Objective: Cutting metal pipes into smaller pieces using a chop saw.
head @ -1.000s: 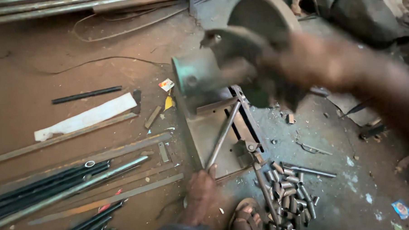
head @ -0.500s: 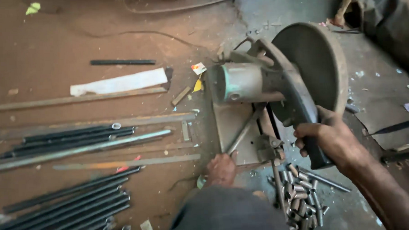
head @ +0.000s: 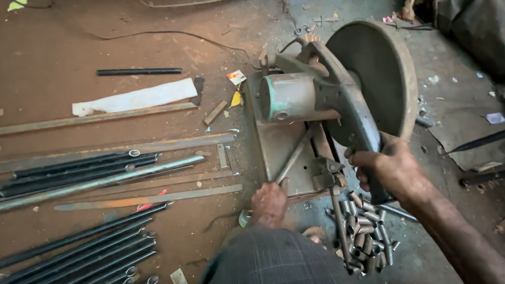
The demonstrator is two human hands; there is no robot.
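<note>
Since the earlier frame the view has slid a little, the saw sits more centred, and the right hand (head: 389, 168) stays on the handle while the left hand (head: 269, 202) has barely shifted. Right fingers (head: 360, 158) are wrapped tight around the dark handle (head: 371, 174) of the chop saw (head: 340, 99); the lower end of the handle is hidden behind the hand. Left hand rests at the near edge of the saw base (head: 289, 152), at the near end of a thin metal rod (head: 294, 154) that runs diagonally up under the motor; its fingers are curled under and can't be made out, so can't tell whether they clamp the rod or just press on it. The rod's far end is lost under the green motor housing (head: 290, 96). The round blade guard (head: 382, 78) covers the blade completely. Just right of the base, below the right hand, lies a heap of short cut tube pieces (head: 365, 233), partly cut off by the forearm. The person's knee in checked cloth (head: 273, 264) blocks the bottom centre. On the floor to the left lie long dark tubes (head: 77, 254), cut off at the frame edge, flat steel strips (head: 148, 197) and a white scrap (head: 136, 98).
</note>
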